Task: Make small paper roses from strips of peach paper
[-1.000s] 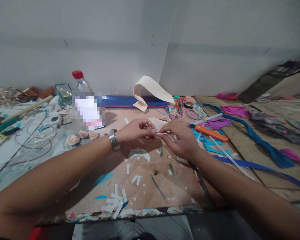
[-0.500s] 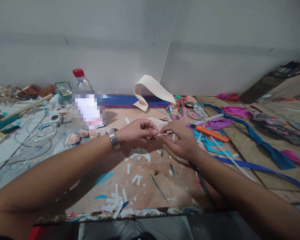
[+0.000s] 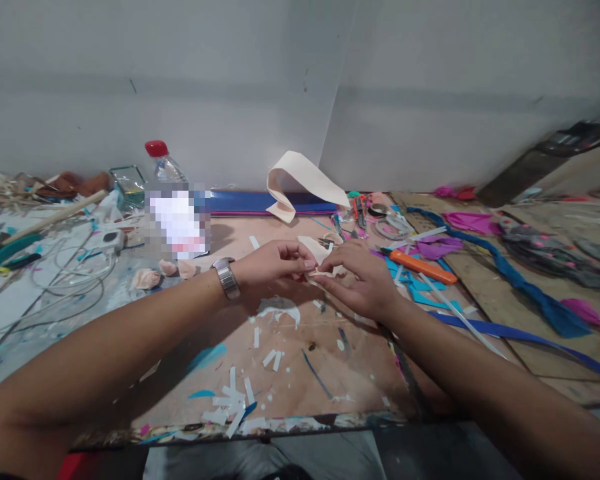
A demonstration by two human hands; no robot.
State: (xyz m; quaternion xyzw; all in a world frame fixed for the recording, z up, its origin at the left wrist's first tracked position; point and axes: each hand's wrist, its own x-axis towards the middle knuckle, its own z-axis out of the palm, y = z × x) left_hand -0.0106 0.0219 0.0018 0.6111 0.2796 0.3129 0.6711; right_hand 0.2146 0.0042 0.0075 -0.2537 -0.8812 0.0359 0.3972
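Over the middle of the wooden table, my left hand [image 3: 280,263] pinches one end of a small cream piece of crepe-like paper [image 3: 321,274]. Opposite it, my right hand [image 3: 361,280] has thumb and fingers closed on the same piece, which is partly hidden by the fingertips. Just behind my hands lies another cream strip end [image 3: 312,247]. Farther back, a wide cream strip [image 3: 305,167] curls up against the wall. Left of my wrist sit a rolled peach rose-like flower [image 3: 147,279] and two small petal-like pieces [image 3: 177,269].
An orange box cutter [image 3: 423,267] lies right of my hands among blue scraps. At the left are a red-capped bottle [image 3: 166,165], a blurred lit screen [image 3: 175,223], green-handled pliers [image 3: 10,252] and cables. White paper strips [image 3: 233,397] scatter near the front edge.
The fingers of both hands have shifted slightly on the cream piece, and more of it shows beside my right fingers. Everything else stays in place.
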